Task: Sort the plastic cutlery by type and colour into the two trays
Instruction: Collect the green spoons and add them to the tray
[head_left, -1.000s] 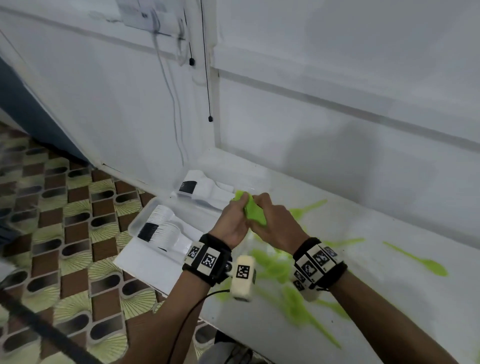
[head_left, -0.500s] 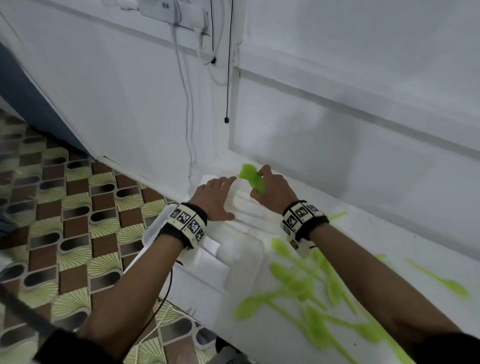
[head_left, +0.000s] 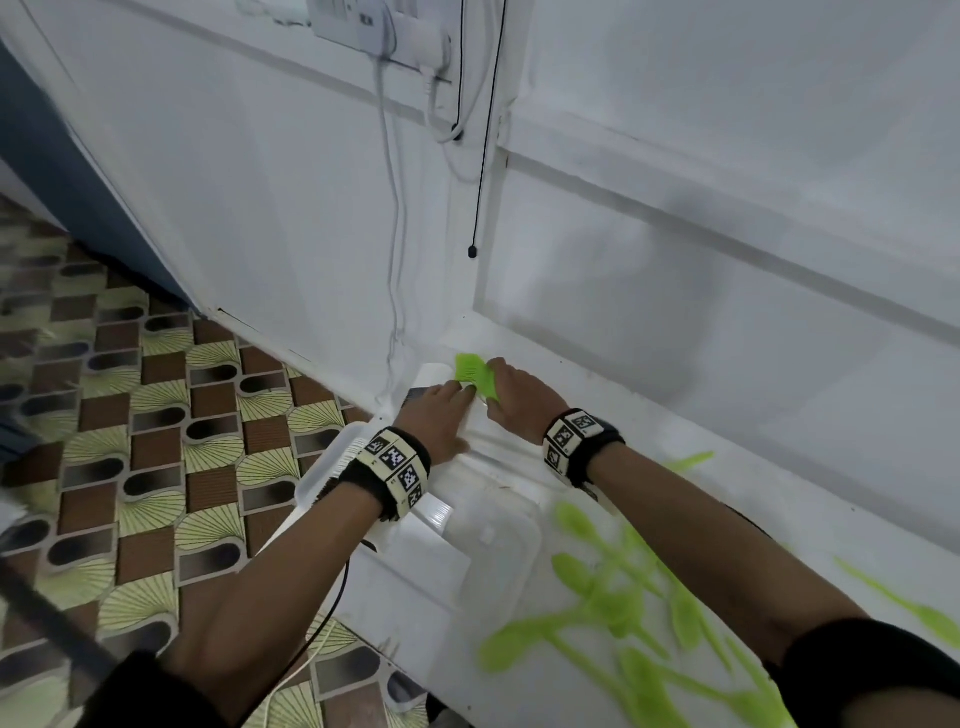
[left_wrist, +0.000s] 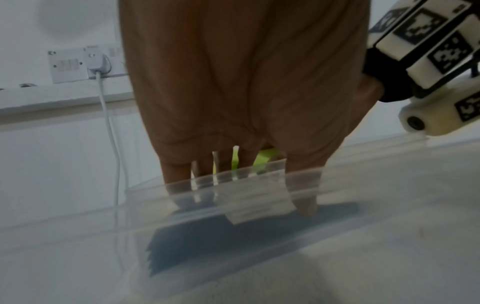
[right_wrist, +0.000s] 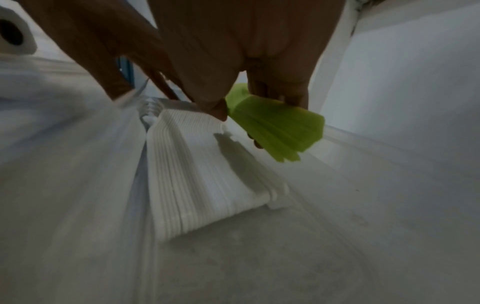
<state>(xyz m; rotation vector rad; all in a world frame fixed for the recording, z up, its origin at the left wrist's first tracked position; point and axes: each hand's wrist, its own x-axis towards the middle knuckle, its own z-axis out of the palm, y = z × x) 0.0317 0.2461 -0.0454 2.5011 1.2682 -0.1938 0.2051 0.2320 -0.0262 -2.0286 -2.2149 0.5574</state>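
A white counter (head_left: 779, 499) runs along a white panelled wall, with patterned brown-and-green floor tiles (head_left: 156, 415) below to the left. At the counter's far corner the right hand (head_left: 519, 400) pinches a bundle of green cutlery (head_left: 475, 375) between thumb and fingers; the bundle sticks out past the fingertips, above the far tray (head_left: 483, 441). In the right wrist view it hangs just beside a stack of white cutlery (right_wrist: 207, 170) lying in that tray. The left hand (head_left: 441, 415) lies flat with straight fingers pressing on the tray's left side, fingertips touching the green bundle. A second clear tray (head_left: 498, 540) sits nearer, and loose green spoons (head_left: 613, 613) lie scattered to its right, blurred. White cables (head_left: 395, 249) hang from a wall socket. Whether the green bundle holds forks or knives is hard to tell.
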